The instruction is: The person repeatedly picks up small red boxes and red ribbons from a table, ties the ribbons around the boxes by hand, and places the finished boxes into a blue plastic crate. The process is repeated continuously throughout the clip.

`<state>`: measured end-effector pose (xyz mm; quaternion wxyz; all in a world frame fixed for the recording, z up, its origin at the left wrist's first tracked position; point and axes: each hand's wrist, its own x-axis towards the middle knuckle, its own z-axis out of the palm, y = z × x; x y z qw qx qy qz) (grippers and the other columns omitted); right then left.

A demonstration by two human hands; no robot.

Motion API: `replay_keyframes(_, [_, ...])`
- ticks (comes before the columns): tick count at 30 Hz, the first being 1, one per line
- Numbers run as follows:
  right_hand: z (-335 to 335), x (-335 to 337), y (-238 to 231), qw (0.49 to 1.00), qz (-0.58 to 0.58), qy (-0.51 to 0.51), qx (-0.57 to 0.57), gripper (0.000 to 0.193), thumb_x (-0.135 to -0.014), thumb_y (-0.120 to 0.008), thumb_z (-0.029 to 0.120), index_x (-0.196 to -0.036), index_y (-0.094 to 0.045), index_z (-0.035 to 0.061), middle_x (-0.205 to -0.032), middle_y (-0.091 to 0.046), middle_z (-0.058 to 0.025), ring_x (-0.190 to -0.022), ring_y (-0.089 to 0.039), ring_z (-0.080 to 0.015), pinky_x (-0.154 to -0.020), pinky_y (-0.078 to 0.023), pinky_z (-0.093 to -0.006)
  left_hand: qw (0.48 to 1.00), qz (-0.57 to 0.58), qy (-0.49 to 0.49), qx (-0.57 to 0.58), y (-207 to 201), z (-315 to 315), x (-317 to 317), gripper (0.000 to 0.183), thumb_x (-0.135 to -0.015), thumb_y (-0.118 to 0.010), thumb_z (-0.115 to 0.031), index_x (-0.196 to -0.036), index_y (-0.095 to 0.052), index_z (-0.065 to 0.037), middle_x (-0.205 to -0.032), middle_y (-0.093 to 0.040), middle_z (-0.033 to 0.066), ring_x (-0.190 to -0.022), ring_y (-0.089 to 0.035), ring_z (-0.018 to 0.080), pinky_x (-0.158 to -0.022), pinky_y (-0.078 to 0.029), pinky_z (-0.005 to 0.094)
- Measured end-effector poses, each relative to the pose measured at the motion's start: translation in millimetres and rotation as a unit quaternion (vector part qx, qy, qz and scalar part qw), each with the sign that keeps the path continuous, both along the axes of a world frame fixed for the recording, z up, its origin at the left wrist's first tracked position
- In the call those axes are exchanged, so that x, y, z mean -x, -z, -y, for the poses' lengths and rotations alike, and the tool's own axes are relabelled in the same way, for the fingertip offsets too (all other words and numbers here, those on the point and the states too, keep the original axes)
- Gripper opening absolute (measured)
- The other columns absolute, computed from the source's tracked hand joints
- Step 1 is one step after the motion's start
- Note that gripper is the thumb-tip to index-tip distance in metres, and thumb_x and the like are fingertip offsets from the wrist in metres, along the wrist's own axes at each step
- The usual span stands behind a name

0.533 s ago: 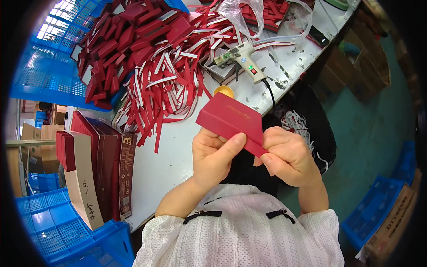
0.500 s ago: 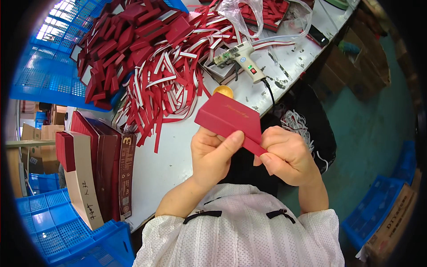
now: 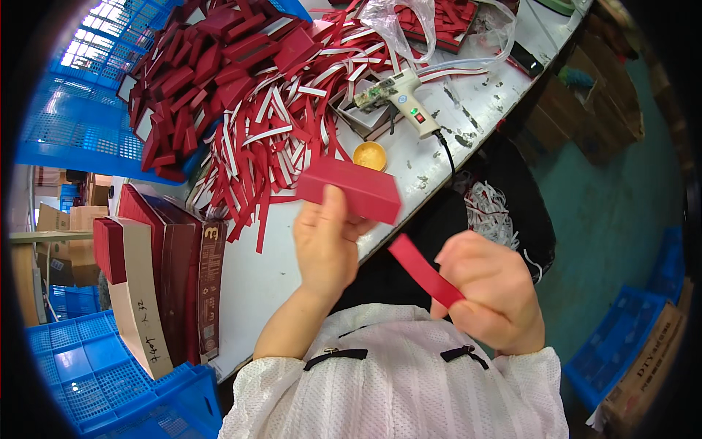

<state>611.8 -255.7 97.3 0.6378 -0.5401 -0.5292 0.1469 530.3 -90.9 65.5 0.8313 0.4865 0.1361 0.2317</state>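
My left hand (image 3: 327,245) is closed around a small dark-red box (image 3: 355,192), thumb on its near face. Lower and to the right, my right hand (image 3: 486,293) pinches one end of a red strip (image 3: 424,271). The strip's free end points up-left toward the box, with a gap between them. Just beyond the box is a small round yellow dish (image 3: 370,156). A beige glue gun (image 3: 404,100) with a dark cord lies on the white table (image 3: 256,293), its nozzle over a small open box (image 3: 363,118).
A pile of red-and-white strips (image 3: 281,139) covers the table's far left, beside a heap of red boxes (image 3: 219,66) in a blue crate (image 3: 66,132). Cartons (image 3: 208,289) stand at the left edge. A dark bag (image 3: 530,219) with white strips hangs below the table's right edge.
My right hand has moved down and away from the box, and the red strip is now apart from it. My left hand has turned the box and shifted it slightly left.
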Motion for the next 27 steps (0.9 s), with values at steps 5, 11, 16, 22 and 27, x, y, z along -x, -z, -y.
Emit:
replay_keyframes(5, [-13.7,-7.7,14.0,0.996,-0.072,-0.053,0.021,0.021,-0.073,-0.05,0.007,-0.052,-0.047,0.0033,-0.052,-0.044,-0.0053,-0.052,-0.042,-0.0204,-0.052,-0.032,-0.0289,0.984,0.107,0.092,0.109,-8.3,11.1,-0.9,0.028,-0.089,-0.031,-0.017,-0.104,-0.042,0.003,-0.1,-0.053,0.0139,-0.093,-0.053,0.0201,-0.08,-0.044,0.0325])
replay_keyframes(11, [-12.4,-4.2,10.7,0.993,-0.096,-0.04,0.049,0.023,-0.071,-0.047,0.011,-0.048,-0.047,0.0034,-0.056,-0.051,-0.0062,-0.056,-0.047,-0.0188,-0.056,-0.036,-0.029,0.973,0.125,0.122,0.149,1.6,11.1,2.4,0.029,-0.089,-0.029,-0.018,-0.105,-0.041,0.003,-0.103,-0.052,0.0151,-0.094,-0.053,0.0216,-0.08,-0.044,0.0334])
replay_keyframes(16, [-8.4,-4.3,3.2,0.995,-0.082,-0.06,-0.003,0.016,-0.072,-0.049,0.006,-0.056,-0.049,0.0,-0.053,-0.046,-0.0058,-0.055,-0.045,-0.0198,-0.053,-0.035,-0.0304,0.984,0.085,0.102,0.116,0.3,12.0,1.4,0.03,-0.089,-0.028,-0.017,-0.106,-0.041,0.004,-0.103,-0.051,0.0158,-0.093,-0.053,0.0229,-0.08,-0.044,0.0332])
replay_keyframes(22, [-6.6,-5.4,3.4,0.981,-0.164,-0.065,0.077,0.018,-0.073,-0.049,0.004,-0.056,-0.05,-0.0014,-0.049,-0.044,-0.0064,-0.043,-0.044,-0.0167,-0.041,-0.033,-0.0267,0.974,0.11,0.143,0.134,0.6,12.6,3.3,0.031,-0.089,-0.027,-0.017,-0.107,-0.04,0.004,-0.103,-0.05,0.0154,-0.092,-0.053,0.0232,-0.081,-0.042,0.0336])
replay_keyframes(27, [-7.7,-4.4,7.0,0.986,-0.144,-0.056,0.067,0.02,-0.074,-0.048,0.004,-0.054,-0.05,-0.0012,-0.047,-0.043,-0.0064,-0.039,-0.042,-0.0154,-0.038,-0.032,-0.0264,0.971,0.119,0.145,0.15,2.0,13.2,3.8,0.032,-0.089,-0.026,-0.018,-0.109,-0.038,0.004,-0.104,-0.05,0.016,-0.093,-0.052,0.024,-0.081,-0.042,0.0346])
